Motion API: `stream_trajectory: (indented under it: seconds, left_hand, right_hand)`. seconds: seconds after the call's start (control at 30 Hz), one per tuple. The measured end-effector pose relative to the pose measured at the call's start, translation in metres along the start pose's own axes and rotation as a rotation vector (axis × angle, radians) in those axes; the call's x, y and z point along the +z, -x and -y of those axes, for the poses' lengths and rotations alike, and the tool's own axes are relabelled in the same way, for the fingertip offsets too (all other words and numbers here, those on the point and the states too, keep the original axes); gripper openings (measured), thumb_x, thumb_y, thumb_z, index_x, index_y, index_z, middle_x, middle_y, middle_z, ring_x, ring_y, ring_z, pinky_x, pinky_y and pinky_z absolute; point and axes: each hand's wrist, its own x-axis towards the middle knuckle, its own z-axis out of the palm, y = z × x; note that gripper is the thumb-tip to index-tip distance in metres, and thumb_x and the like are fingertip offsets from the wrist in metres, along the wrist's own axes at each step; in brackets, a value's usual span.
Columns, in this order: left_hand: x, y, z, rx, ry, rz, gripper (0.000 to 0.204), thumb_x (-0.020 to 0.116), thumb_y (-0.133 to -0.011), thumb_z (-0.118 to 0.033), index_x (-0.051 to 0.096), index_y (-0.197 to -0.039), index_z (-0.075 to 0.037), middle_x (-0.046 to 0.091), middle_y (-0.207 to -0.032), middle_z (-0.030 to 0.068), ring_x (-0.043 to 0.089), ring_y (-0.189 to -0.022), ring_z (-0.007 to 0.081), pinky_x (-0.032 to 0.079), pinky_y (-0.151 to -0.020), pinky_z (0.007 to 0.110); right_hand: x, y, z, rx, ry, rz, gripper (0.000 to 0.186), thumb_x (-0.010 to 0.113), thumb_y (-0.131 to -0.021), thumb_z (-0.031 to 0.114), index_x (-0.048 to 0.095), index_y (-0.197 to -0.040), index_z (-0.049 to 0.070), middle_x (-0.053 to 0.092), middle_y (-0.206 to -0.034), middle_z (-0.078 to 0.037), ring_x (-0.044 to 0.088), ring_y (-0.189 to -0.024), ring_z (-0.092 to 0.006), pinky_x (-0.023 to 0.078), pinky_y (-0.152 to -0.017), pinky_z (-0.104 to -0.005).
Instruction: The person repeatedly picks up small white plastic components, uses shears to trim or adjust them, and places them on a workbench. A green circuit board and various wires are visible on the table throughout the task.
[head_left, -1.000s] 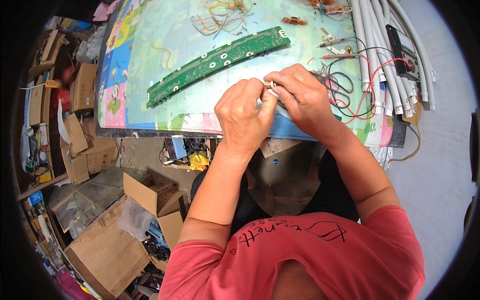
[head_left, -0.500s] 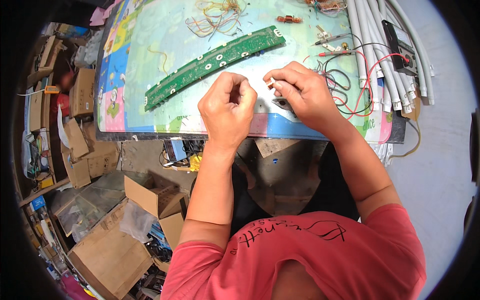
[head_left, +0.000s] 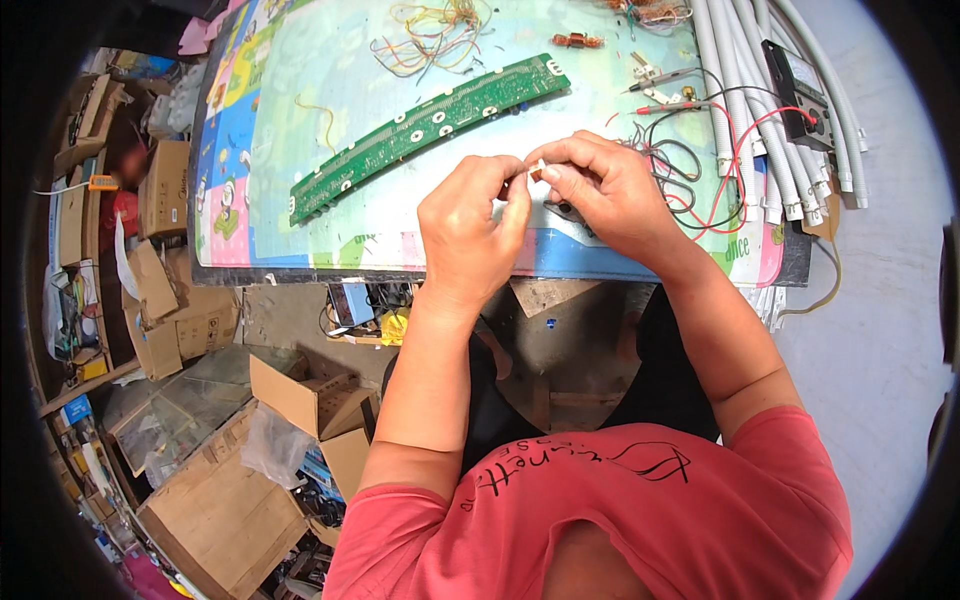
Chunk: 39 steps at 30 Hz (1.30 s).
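Between the thumb and forefinger of my right hand (head_left: 615, 195) is a small white part with a copper-coloured middle (head_left: 537, 171), perhaps a little coil. My left hand (head_left: 468, 225) is closed in a pinch, its fingertips right beside that part. Whatever the left fingers hold, if anything, is too small to make out. Both hands hover over the near edge of the table. Beyond them lies a long green circuit board (head_left: 430, 125), set at a slant. A small dark object (head_left: 563, 210) lies partly hidden under my right hand.
Loose thin wires (head_left: 430, 35) and a copper-wound coil (head_left: 577, 40) lie at the back. Red and black test leads (head_left: 690, 190) run from a meter (head_left: 795, 85) on the right, beside white corrugated tubes (head_left: 735, 100). Cardboard boxes (head_left: 165, 190) crowd the left.
My left hand has moved right and slightly down, closing the gap to the small part. My right hand stays nearly where it was, with the part still in its fingers.
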Motion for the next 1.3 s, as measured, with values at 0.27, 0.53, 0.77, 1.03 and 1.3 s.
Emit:
stream_trajectory:
  seconds: [0.27, 0.53, 0.77, 1.03, 1.3]
  left_hand:
    - [0.008, 0.003, -0.002, 0.11, -0.131, -0.079, 0.013, 0.065, -0.071, 0.006, 0.059, -0.08, -0.001, 0.058, -0.068, 0.008, 0.056, -0.054, 0.0149, 0.045, -0.05, 0.027]
    - [0.007, 0.005, -0.002, -0.311, 0.215, -0.09, 0.005, 0.064, -0.079, 0.001, 0.06, -0.081, -0.001, 0.061, -0.071, 0.0024, 0.053, -0.058, 0.0067, 0.042, -0.051, 0.022]
    - [0.004, 0.002, -0.009, -0.355, 0.298, 0.014, 0.015, 0.066, -0.079, 0.001, 0.063, -0.094, 0.0, 0.06, -0.081, 0.0017, 0.052, -0.065, 0.0051, 0.042, -0.056, 0.02]
    - [0.002, 0.003, -0.002, -0.357, 0.306, 0.104, 0.018, 0.065, -0.081, 0.001, 0.065, -0.099, 0.0, 0.06, -0.087, 0.0021, 0.055, -0.072, 0.0061, 0.045, -0.064, 0.02]
    - [0.001, 0.004, 0.004, -0.414, 0.442, 0.168, 0.015, 0.062, -0.087, -0.001, 0.063, -0.1, 0.004, 0.063, -0.092, 0.0052, 0.062, -0.083, 0.0117, 0.049, -0.075, 0.024]
  right_hand:
    - [0.009, 0.003, -0.007, 0.329, -0.702, 0.095, 0.024, 0.056, -0.093, 0.019, 0.062, -0.102, -0.003, 0.059, -0.082, -0.002, 0.055, -0.069, -0.0099, 0.046, -0.066, -0.0222]
    - [0.002, 0.0, -0.018, 0.439, -0.994, 0.191, 0.025, 0.053, -0.095, 0.021, 0.059, -0.104, -0.002, 0.057, -0.084, -0.002, 0.053, -0.072, -0.0087, 0.048, -0.066, -0.0238]
    - [0.002, -0.001, -0.022, 0.435, -0.975, 0.141, 0.023, 0.055, -0.095, 0.021, 0.057, -0.103, -0.001, 0.057, -0.087, -0.001, 0.053, -0.074, -0.0081, 0.048, -0.066, -0.0239]
    - [0.003, 0.0, -0.016, 0.498, -0.876, 0.106, 0.027, 0.058, -0.094, 0.03, 0.059, -0.094, 0.002, 0.056, -0.08, 0.0, 0.051, -0.064, -0.0075, 0.045, -0.059, -0.0228]
    - [0.003, 0.0, -0.014, 0.484, -0.809, 0.076, 0.031, 0.058, -0.094, 0.031, 0.059, -0.087, 0.001, 0.054, -0.073, -0.001, 0.048, -0.059, -0.0079, 0.042, -0.052, -0.0241]
